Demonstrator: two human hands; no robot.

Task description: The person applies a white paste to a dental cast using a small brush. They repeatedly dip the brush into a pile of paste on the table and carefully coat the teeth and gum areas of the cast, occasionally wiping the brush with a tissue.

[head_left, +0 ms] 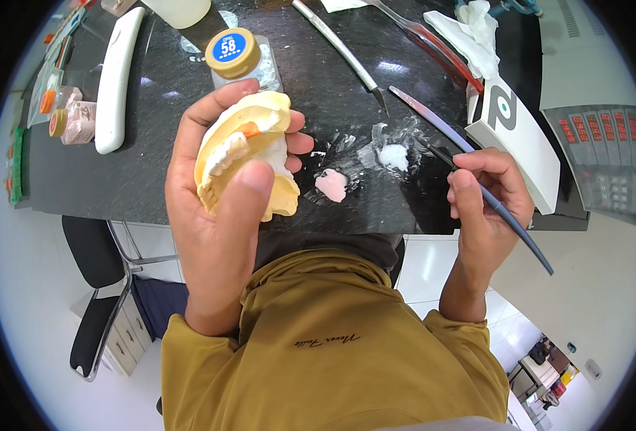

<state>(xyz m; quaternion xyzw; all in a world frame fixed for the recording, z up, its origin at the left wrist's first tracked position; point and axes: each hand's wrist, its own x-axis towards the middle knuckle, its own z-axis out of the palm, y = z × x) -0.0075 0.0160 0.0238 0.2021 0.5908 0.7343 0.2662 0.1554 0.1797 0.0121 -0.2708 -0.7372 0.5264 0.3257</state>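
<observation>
In my left hand [221, 194] is a yellow plaster dental model [278, 197], held up over the front of the dark bench with the thumb across it. Whitish teeth and a small orange patch show on the model. My right hand [487, 187] pinches a slim dark-blue brush [508, 215], its dark tip pointing up and left. That tip is close to a mound of white paste [393, 156] smeared on the bench. Left of the mound lies a pink blob of paste [331, 185]. Behind the model stands a clear jar with a gold lid [233, 54].
A knife with a metal handle [336, 47] and a purple-pink tool [429, 115] lie farther back. At right are a white box [515, 144], crumpled tissue [469, 36] and a device with red digits [598, 144]. A long white case [119, 82] and small jars [80, 121] stand left.
</observation>
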